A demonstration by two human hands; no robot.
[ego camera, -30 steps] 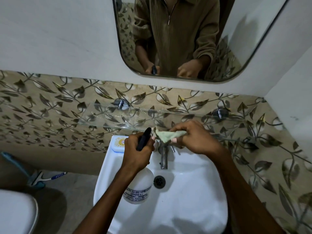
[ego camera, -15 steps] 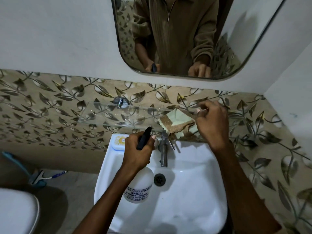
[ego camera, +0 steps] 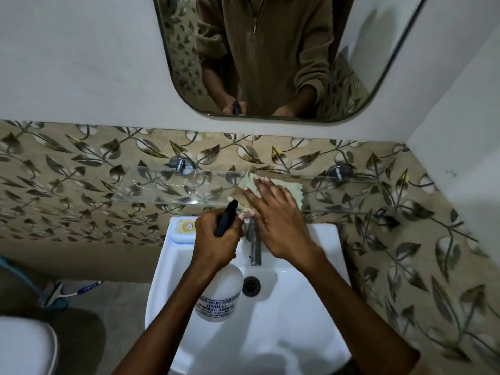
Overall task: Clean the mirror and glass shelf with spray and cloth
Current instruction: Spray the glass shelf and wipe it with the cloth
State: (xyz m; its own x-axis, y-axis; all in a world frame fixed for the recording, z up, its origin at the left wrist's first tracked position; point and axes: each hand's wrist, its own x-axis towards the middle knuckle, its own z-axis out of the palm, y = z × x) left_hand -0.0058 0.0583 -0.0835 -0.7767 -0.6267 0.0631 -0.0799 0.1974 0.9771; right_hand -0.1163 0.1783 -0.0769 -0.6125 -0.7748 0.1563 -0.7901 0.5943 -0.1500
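Nearest: left hand [ego camera: 216, 236] clamps the spray bottle [ego camera: 219, 293] over the sink [ego camera: 297, 307]; label reads "...AN AGRI SPRAYE... (INDIA)", smaller print illegible. Beyond, the right hand [ego camera: 273, 212], which pinched the cloth [ego camera: 273, 185] by one edge half a second ago, now lies flat, fingers spread, pressing it onto the glass shelf [ego camera: 162, 188]. Likely shelf wiping starting. Mirror [ego camera: 270, 50] farthest, untouched.
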